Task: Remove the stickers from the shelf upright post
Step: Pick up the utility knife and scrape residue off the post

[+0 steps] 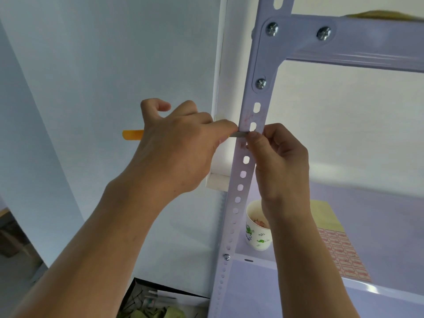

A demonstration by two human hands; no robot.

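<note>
The lilac perforated upright post [241,180] of a metal shelf runs up the middle of the view. Faint reddish sticker residue [249,115] marks its face between two slots. My left hand [181,143] grips a knife with an orange handle [132,134]; its thin metal blade [239,134] lies flat across the post just under the residue. My right hand [277,161] is at the post's right edge, thumb and forefinger pinched at the blade tip. Whether a sticker scrap sits under the fingers is hidden.
A paper cup [257,232] holding peeled scraps stands on the lower shelf [298,294], behind my right wrist. A sheet of red-bordered labels [341,253] and a yellow paper lie beside it. The upper shelf beam [367,42] is bolted overhead. A box of clutter [158,301] sits below left.
</note>
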